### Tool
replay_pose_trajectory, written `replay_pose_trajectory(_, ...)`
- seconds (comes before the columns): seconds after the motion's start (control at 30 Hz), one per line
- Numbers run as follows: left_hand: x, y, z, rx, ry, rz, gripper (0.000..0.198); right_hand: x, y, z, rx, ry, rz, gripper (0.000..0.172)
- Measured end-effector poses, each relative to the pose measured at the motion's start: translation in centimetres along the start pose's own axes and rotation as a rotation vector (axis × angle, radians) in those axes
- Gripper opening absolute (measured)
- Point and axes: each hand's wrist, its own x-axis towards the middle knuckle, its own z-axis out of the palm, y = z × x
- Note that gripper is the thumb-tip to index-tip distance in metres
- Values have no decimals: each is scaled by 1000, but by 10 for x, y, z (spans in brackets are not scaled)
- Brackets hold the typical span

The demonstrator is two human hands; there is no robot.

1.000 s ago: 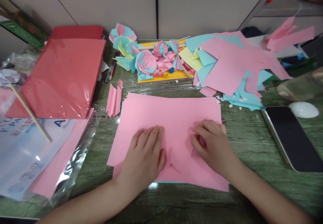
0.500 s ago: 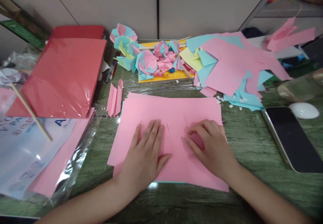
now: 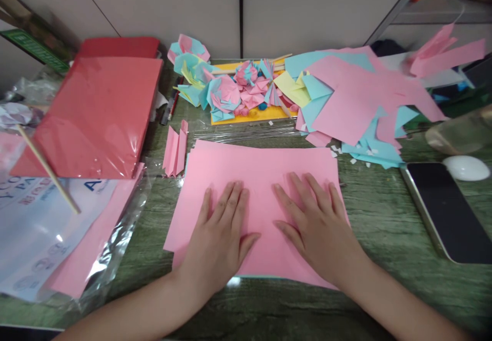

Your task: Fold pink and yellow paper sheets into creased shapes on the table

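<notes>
The stack of pink sheets (image 3: 261,169) lies directly beneath the fingers of both hands, near the middle of the surface's (image 3: 246,315) near edge, its long axis running roughly parallel to that edge. Neither hand is nearer: the left hand (image 3: 221,233) is flat on its left half, the right hand (image 3: 319,228) flat on its right. The left hand's middle fingers lie close together, thumb and little finger apart; the right hand's fingers fan out. Neither clamps anything.

The sheets look smooth and matte, slightly misaligned at the corners. A pleated pink strip (image 3: 176,149) sits just beyond their far-left corner. Toward the surface's far edge, thin wires (image 3: 249,135) lie before crumpled, petal-like paper flowers (image 3: 225,95); glossy wrapped red paper (image 3: 100,110) fills the far-left corner.
</notes>
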Motion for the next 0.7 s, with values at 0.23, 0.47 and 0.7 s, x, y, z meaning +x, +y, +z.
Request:
replay_pose_trajectory(0.23,-2,-2,0,17,-9,-3,67,-1,0,0,-11,-14,8,57)
replay_pose_trajectory(0.47,2,-20,1,30,-29,-29,65,0,2,0,-5,-35,20,56)
replay_pose_trajectory(0.7,14,-49,-4,-9,121,-72,60,1,27,-6,125,-163,-165,74)
